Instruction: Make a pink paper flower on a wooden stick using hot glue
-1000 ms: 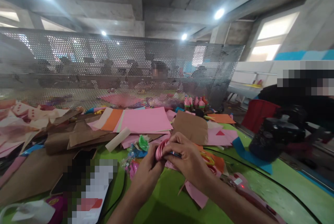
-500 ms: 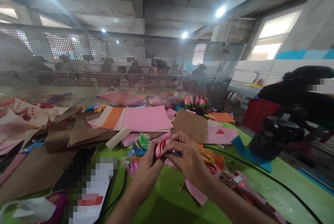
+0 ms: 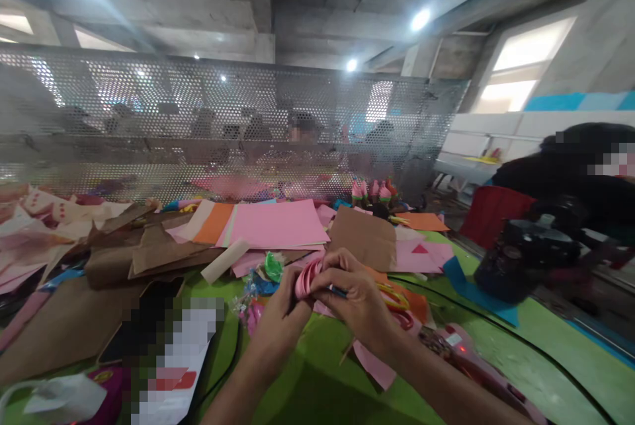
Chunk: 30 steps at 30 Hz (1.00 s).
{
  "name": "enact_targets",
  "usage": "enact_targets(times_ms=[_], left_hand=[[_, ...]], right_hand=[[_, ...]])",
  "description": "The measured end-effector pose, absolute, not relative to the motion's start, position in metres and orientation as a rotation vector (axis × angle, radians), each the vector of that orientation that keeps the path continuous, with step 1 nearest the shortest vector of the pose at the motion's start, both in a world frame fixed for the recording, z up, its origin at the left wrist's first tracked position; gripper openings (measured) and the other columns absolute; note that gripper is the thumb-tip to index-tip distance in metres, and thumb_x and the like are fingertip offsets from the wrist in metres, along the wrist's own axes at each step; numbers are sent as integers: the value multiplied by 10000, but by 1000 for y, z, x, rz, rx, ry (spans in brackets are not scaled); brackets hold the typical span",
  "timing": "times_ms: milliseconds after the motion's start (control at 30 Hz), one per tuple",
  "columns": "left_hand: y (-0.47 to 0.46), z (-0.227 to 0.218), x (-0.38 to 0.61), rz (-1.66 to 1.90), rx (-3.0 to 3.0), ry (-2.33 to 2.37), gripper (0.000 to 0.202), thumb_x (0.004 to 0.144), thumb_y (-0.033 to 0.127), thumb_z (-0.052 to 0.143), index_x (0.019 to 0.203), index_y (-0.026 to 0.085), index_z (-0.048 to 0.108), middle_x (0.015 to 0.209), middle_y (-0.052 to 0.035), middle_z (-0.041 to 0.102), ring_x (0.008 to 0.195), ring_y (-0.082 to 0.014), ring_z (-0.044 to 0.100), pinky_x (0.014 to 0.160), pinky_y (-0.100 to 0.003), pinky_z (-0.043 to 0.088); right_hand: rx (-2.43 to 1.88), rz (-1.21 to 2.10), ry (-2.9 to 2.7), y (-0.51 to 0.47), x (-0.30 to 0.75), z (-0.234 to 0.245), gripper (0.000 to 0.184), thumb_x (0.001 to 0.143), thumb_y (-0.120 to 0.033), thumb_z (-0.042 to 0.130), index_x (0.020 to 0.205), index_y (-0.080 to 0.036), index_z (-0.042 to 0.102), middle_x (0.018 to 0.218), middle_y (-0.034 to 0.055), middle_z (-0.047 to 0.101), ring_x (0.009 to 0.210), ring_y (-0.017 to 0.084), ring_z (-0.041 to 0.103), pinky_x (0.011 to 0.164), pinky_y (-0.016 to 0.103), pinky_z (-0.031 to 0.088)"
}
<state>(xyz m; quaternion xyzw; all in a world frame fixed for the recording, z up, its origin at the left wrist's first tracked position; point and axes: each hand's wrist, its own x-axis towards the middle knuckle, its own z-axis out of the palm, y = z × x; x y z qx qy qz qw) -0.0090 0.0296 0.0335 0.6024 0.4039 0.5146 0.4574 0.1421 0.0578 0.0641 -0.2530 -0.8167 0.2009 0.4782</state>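
Between my two hands is a small rolled coil of pink paper strip (image 3: 304, 283), its layers showing as ridges. My left hand (image 3: 282, 309) is closed around its left side. On the other side, the fingers of my right hand (image 3: 354, 293) pinch at the coil's right edge. A thin dark bluish tip shows under the right fingers; its kind is hard to make out. Just left of the hands lie a green foil piece (image 3: 272, 266) and crumpled blue and pink shiny wrapping. Yellow and red scissor handles (image 3: 399, 306) sit right of my right hand.
Pink paper sheets (image 3: 278, 223) and brown paper (image 3: 364, 236) lie behind the hands on the green table (image 3: 307, 385). A pink glue gun (image 3: 471, 359) with a lit red light rests at right, near a black cable. A phone stands left. A person sits at far right.
My hands and the pink coil stay almost in place, with only a slight shift of the right fingers. The person at far right has moved their head a little.
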Motion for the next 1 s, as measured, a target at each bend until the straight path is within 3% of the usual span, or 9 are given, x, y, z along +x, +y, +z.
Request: enact_targets(times_ms=[267, 500, 733, 1000], left_hand=[[30, 34, -10, 1287, 1417, 973, 340, 732, 174, 485, 1065, 214, 542, 904, 3, 550, 883, -198, 487, 773, -270, 380], [33, 31, -13, 1240, 1384, 966, 387, 754, 215, 514, 1140, 206, 542, 751, 31, 502, 823, -191, 498, 772, -267, 399], [33, 28, -11, 1292, 1335, 967, 453, 754, 208, 534, 1206, 207, 556, 782, 12, 548, 772, -183, 506, 756, -272, 422], [28, 32, -9, 1332, 1273, 988, 396, 830, 490, 595, 1128, 229, 610, 739, 7, 565, 804, -204, 534, 776, -272, 406]], right_hand=[[-618, 496, -2030, 61, 146, 60, 67, 865, -276, 698, 834, -249, 751, 887, 30, 560, 876, 195, 579, 767, 324, 474], [-570, 494, -2112, 67, 151, 62, 70, 830, -172, 731, 847, -240, 726, 926, 17, 554, 918, 173, 577, 812, 300, 465], [-607, 496, -2185, 64, 153, 74, 65, 845, -154, 712, 811, -210, 706, 909, 26, 582, 915, 171, 577, 817, 301, 459], [-667, 430, -2233, 58, 154, 78, 110, 802, -97, 738, 815, -196, 692, 905, 22, 594, 891, 165, 587, 784, 290, 468]])
